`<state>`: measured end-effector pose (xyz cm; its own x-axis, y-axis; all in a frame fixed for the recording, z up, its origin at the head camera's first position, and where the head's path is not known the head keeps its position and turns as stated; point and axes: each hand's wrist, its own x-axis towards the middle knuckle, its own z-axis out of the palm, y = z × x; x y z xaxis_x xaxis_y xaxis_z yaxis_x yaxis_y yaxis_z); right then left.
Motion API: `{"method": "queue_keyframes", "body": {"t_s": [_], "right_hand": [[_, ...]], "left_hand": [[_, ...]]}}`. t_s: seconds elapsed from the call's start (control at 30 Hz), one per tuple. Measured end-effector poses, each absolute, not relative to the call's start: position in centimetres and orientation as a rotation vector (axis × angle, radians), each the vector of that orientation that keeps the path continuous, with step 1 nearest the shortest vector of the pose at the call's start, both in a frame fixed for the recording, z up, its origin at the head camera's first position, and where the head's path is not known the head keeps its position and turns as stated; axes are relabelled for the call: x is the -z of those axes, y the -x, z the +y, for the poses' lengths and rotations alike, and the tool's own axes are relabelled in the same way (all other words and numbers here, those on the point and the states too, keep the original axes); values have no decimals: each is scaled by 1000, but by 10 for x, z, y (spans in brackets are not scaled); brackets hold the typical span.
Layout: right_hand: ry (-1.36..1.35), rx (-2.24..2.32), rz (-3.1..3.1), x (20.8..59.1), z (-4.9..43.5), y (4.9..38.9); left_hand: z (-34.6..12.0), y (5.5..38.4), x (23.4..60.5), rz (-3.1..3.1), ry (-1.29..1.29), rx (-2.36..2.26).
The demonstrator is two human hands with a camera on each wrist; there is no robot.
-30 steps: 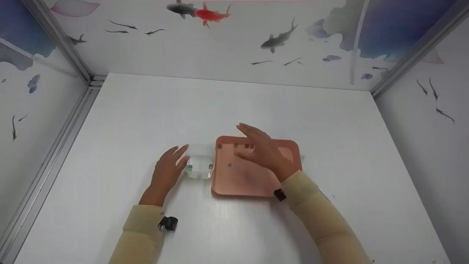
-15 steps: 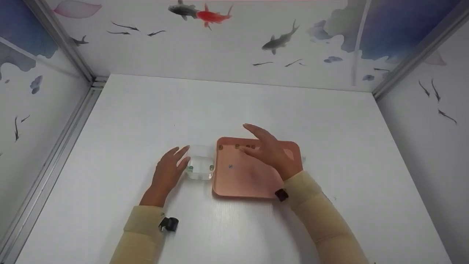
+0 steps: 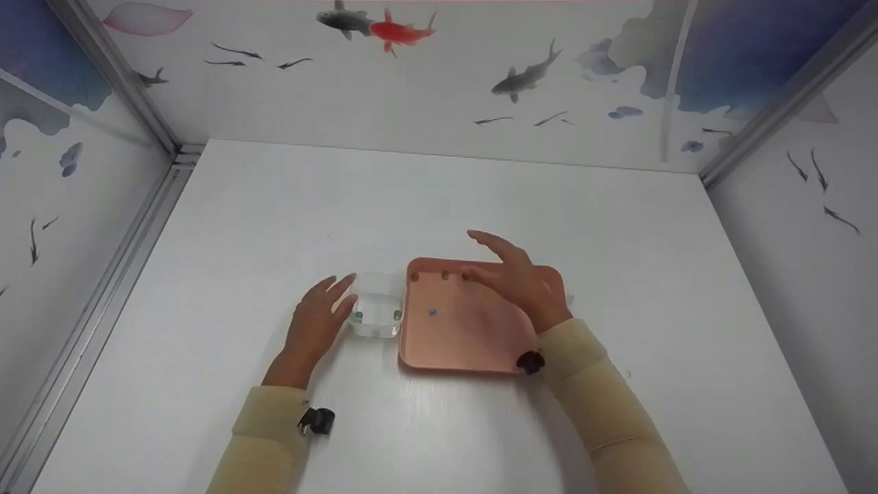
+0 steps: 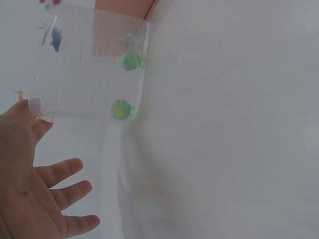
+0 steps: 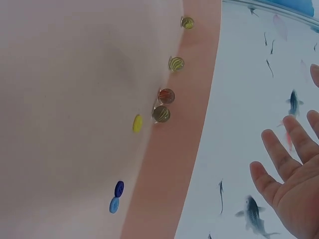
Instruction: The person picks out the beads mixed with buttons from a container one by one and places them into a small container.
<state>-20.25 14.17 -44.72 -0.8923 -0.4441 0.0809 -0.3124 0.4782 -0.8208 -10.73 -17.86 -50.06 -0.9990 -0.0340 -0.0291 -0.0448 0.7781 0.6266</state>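
Note:
My left hand [image 3: 317, 319] pinches the left side of a clear plastic container [image 3: 375, 329] between thumb and forefinger, its other fingers spread free in the left wrist view. Inside the container lie a few green marbles [image 4: 131, 60]. Over the far part of a pink tray [image 3: 453, 350] hovers my right hand [image 3: 514, 281], fingers spread and holding nothing. Its thumb overlaps the marbles at the tray's far side in the head view. The right wrist view shows yellow-striped marbles [image 5: 176, 63] and a red one [image 5: 166, 96] along that edge.
Flat button-like discs lie in the tray: yellow [image 5: 137, 123], dark blue [image 5: 119, 188] and light blue [image 5: 114, 204]. The tray stands right of the container on a white table [image 3: 274, 206]. Fish-printed walls [image 3: 411, 89] with metal corner rails [image 3: 130, 96] enclose the table.
My right hand has shifted right along the tray's far side, its thumb coming over the marbles there. My left hand stays at the container, and the marbles inside show little change.

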Motion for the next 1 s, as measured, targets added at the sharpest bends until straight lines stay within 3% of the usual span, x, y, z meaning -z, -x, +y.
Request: {"method": "queue_keyframes", "body": {"t_s": [0.7, 1.0], "right_hand": [[428, 1267, 2582, 454, 153, 216], [495, 1273, 2578, 457, 157, 221]], "left_hand": [[-178, 107, 500, 2979, 54, -1013], [-179, 107, 499, 2986, 44, -996]]}}
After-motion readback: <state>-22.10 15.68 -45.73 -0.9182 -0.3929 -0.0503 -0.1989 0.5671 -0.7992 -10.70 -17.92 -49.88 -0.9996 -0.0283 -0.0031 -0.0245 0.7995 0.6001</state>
